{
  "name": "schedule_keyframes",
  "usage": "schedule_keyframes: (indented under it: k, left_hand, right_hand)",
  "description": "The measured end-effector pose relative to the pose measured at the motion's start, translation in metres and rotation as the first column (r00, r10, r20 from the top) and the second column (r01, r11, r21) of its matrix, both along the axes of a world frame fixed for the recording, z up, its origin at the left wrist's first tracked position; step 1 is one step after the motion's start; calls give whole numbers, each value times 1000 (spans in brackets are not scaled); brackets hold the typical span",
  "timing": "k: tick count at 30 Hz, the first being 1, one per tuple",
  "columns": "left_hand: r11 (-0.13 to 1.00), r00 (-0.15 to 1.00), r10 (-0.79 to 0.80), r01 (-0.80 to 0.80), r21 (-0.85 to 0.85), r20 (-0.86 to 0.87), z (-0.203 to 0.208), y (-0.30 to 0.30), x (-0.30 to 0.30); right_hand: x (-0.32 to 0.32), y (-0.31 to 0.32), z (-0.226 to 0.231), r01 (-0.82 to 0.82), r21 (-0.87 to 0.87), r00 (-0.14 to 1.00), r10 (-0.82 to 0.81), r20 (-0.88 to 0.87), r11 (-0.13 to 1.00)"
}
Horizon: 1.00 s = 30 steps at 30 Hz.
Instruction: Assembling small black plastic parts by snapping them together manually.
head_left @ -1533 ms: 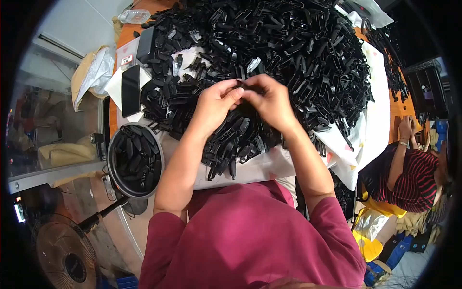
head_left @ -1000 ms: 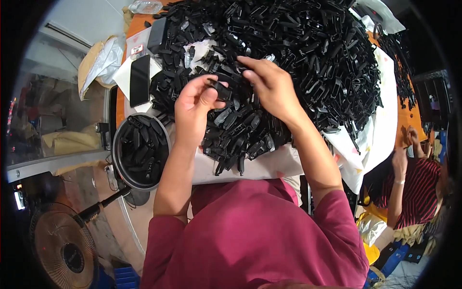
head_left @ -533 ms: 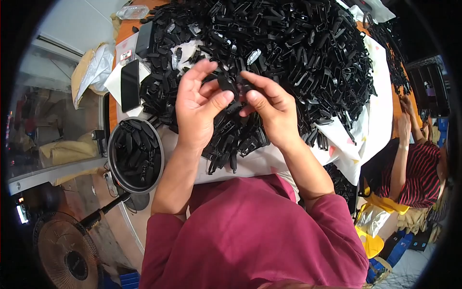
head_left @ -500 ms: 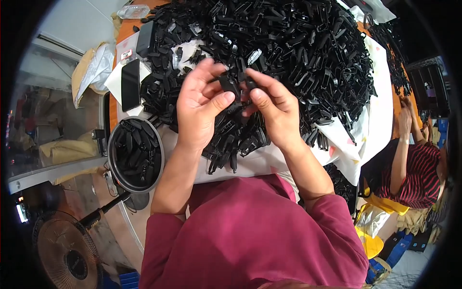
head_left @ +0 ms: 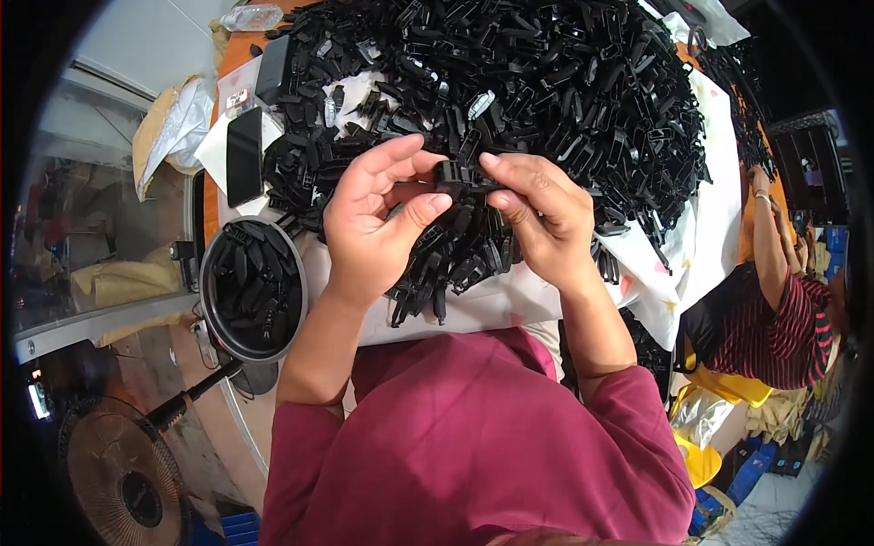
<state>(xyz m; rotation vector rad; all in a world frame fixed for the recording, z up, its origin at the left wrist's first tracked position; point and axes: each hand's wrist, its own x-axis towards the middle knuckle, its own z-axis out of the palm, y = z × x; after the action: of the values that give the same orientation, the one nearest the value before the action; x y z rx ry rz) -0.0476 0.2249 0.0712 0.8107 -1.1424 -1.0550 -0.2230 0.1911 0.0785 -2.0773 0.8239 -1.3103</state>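
Observation:
My left hand (head_left: 375, 223) is closed, thumb and fingers gripping a small blocky black plastic part (head_left: 449, 176). Thumb and forefinger of my right hand (head_left: 552, 217) pinch a slim black plastic piece (head_left: 486, 186), partly hidden by the fingertips. The two pieces meet between my hands; whether they are joined I cannot tell. Under and beyond them spreads a large heap of similar black plastic parts (head_left: 574, 100) on a table with a white cover (head_left: 712, 209).
Left of my arm stands a round tub (head_left: 206, 296) holding black parts. Past it lie a dark phone (head_left: 244, 159), a dark box (head_left: 273, 71) and a clear bottle (head_left: 252, 17). A fan (head_left: 123, 473) stands lower left. A co-worker in a striped top (head_left: 769, 323) reaches over the table's right side.
The pieces, apart before, now touch or overlap. My right hand has shifted slightly right and turned, fingers flatter across its piece; my left hand has moved slightly down and left.

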Motion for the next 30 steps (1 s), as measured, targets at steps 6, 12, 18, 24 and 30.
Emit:
schedule_keyframes:
  k: [6, 12, 18, 24, 30]
  left_hand:
    - [998, 993, 6, 1, -58, 119, 4, -1, 2]
    - [999, 984, 11, -5, -35, 176, 4, -1, 1]
    - [999, 971, -12, 20, -34, 239, -4, -2, 4]
    - [997, 939, 79, -67, -48, 336, -10, -2, 0]
    - [972, 856, -3, 124, 200, -517, -38, 1, -25]
  right_hand:
    - [-2, -1, -1, 5, -55, 1000, -5, 4, 998]
    - [-4, -1, -1, -1, -96, 1000, 3, 20, 995]
    - [-8, 3, 0, 21, -245, 978, -71, -198, 969]
    - [-1, 11, -15, 112, -246, 962, -168, -217, 963]
    - [18, 21, -27, 240, -279, 945, -290, -152, 930]
